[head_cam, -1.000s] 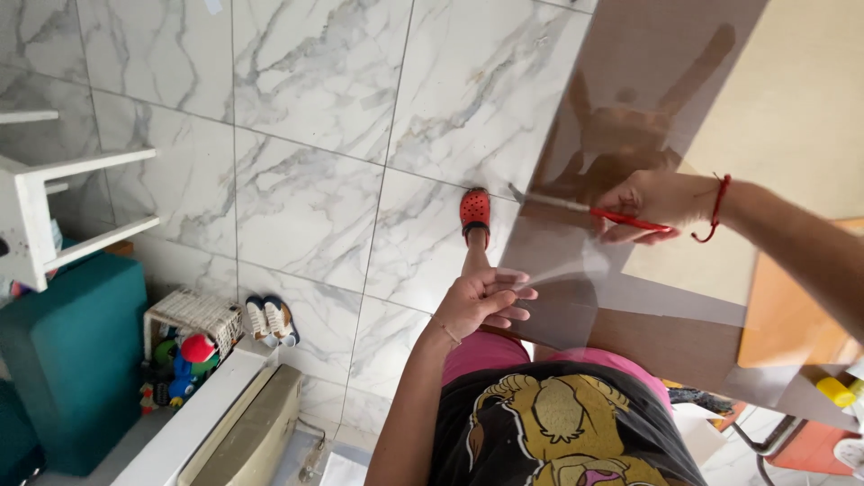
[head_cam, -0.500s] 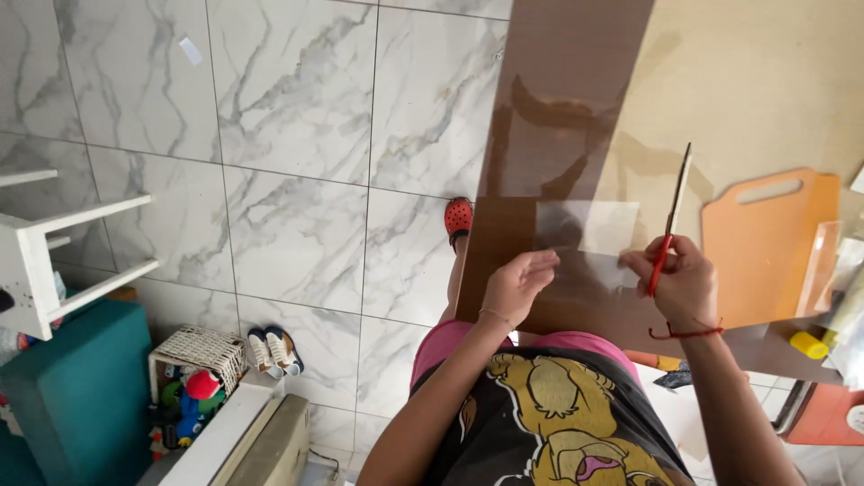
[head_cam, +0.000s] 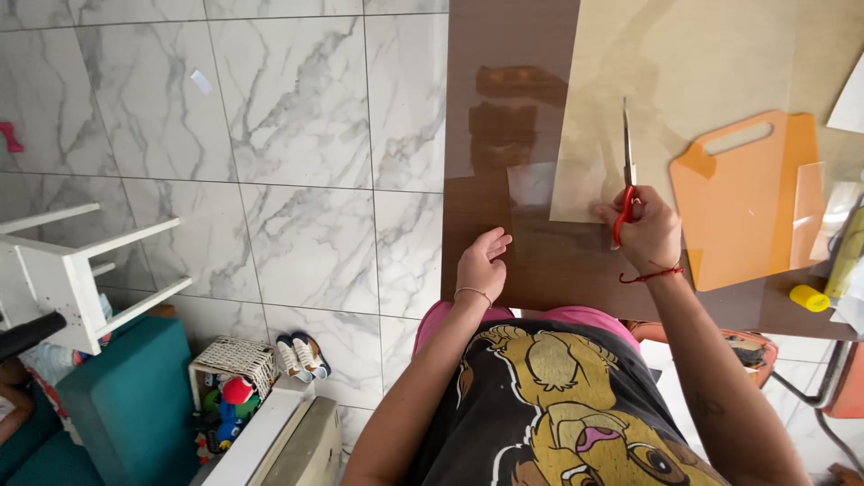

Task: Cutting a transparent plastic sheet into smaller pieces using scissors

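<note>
Scissors (head_cam: 625, 171) in right hand (head_cam: 650, 232); left hand (head_cam: 481, 264) flat on clear sheet (head_cam: 540, 193).

Scissor handles (head_cam: 621, 216) hidden (inside right hand (head_cam: 650, 232)).
</note>
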